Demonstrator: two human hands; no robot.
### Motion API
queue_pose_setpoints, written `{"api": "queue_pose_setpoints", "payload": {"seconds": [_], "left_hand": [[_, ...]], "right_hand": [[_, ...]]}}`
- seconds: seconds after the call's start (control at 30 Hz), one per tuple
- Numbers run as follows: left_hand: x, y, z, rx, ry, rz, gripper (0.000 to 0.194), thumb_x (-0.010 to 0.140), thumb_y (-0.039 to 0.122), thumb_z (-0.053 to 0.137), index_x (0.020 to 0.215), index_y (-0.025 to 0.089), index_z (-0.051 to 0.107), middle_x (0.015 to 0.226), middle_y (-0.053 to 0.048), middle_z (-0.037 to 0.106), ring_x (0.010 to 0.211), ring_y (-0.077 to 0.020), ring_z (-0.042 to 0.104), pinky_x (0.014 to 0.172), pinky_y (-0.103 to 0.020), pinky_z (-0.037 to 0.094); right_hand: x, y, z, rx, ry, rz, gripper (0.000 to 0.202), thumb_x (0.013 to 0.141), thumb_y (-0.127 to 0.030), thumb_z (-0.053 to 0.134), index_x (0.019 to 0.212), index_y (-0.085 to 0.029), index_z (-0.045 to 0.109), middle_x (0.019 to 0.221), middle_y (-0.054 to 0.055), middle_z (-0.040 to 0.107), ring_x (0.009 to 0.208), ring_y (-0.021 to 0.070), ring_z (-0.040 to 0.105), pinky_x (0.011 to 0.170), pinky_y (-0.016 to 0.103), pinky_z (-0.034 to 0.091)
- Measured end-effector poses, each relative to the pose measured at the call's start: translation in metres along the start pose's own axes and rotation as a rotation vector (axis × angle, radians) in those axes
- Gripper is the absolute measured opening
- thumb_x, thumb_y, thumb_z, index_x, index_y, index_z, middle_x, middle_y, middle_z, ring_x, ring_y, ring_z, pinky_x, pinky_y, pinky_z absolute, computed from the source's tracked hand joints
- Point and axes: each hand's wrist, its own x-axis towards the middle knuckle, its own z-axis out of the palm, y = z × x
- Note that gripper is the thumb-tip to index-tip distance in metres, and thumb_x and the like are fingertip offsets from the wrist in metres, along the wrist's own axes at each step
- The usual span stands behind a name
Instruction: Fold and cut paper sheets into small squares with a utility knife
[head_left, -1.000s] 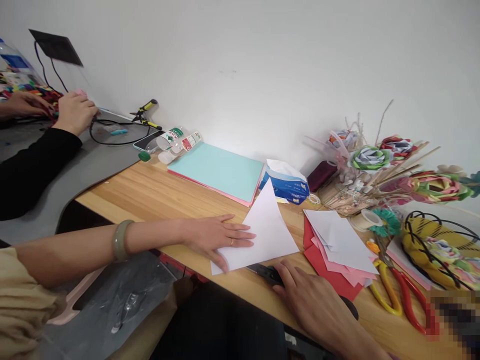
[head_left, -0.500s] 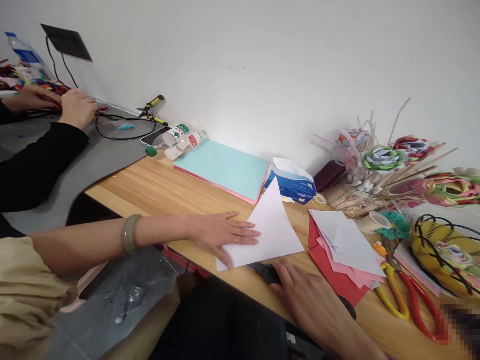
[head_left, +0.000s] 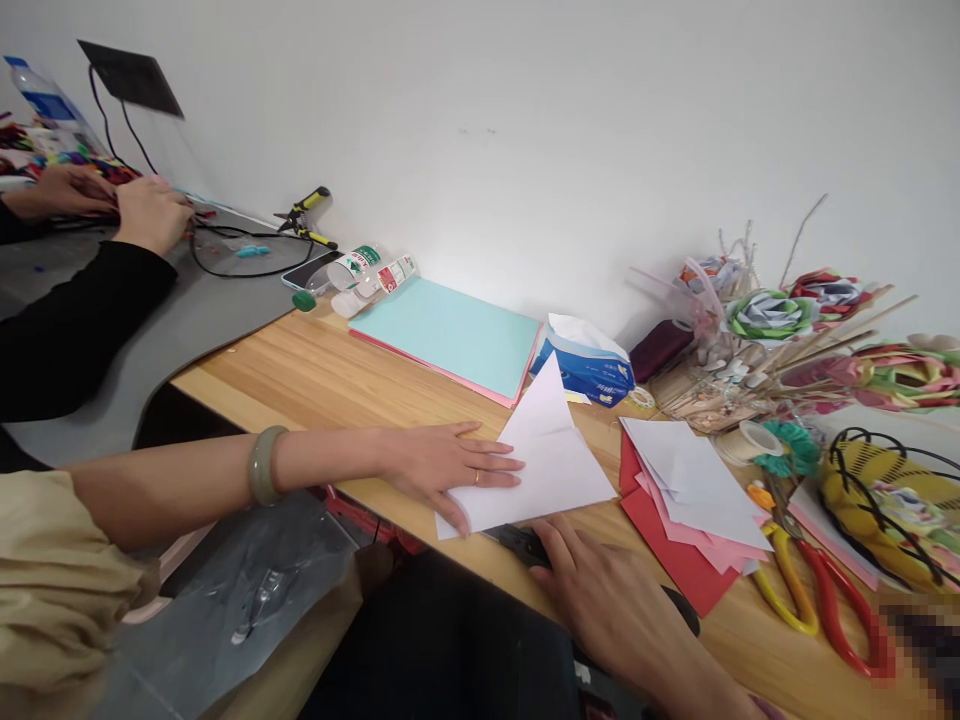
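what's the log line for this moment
left hand: flat on white sheet | right hand: holding black tool | nearby: blue tissue pack

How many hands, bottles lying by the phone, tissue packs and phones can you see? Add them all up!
Bare hands: 4 (left hand, right hand, a co-worker's nearer hand and farther hand)
Clear plastic labelled bottles: 2
Blue-and-white soft tissue pack: 1
Flat, dark-screened, pale-blue-edged phone: 1
Total: 8
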Motion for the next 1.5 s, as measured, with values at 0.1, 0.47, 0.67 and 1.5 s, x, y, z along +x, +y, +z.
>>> {"api": "queue_pose_setpoints", "payload": {"seconds": [0.1,0.47,0.67,1.5], "left_hand": [[-0.001,0.000,0.000,-0.006,0.000,-0.005,0.069,0.090,0.051,0.047,0.148,0.027,0.018,0.153,-0.005,0.024,0.142,-0.0220,0.016,0.115,-0.046,0.008],[-0.001,0.005,-0.003,-0.060,-0.016,-0.059,0.054,0.096,0.041,0.038,0.146,0.031,0.023,0.153,-0.001,0.025,0.142,-0.0195,0.016,0.115,-0.047,0.001],[-0.001,0.005,-0.003,-0.056,-0.034,-0.070,0.053,0.096,0.041,0.036,0.146,0.030,0.023,0.153,-0.001,0.024,0.143,-0.0188,0.015,0.115,-0.047,-0.001],[-0.002,0.006,-0.002,-0.016,-0.048,-0.073,0.056,0.097,0.041,0.035,0.148,0.023,0.020,0.154,-0.003,0.021,0.143,-0.0176,0.012,0.116,-0.042,-0.002]], "right_hand": [[-0.001,-0.002,0.001,-0.004,-0.003,-0.009,0.019,0.096,-0.027,0.033,0.100,-0.017,0.049,0.083,0.004,0.062,0.060,0.0204,0.062,0.044,0.033,0.037],[0.003,-0.010,-0.001,-0.009,-0.044,-0.005,0.030,0.098,-0.027,0.025,0.103,-0.016,0.053,0.088,0.007,0.064,0.063,0.0178,0.060,0.047,0.030,0.039],[0.006,-0.015,0.000,0.010,0.024,0.024,0.034,0.099,-0.030,0.023,0.101,-0.019,0.055,0.085,0.007,0.063,0.062,0.0157,0.057,0.050,0.028,0.039],[0.008,-0.049,-0.013,0.122,0.006,-0.129,0.020,0.090,-0.039,0.051,0.096,-0.020,0.048,0.079,-0.001,0.062,0.055,0.0156,0.058,0.046,0.028,0.042]]}}
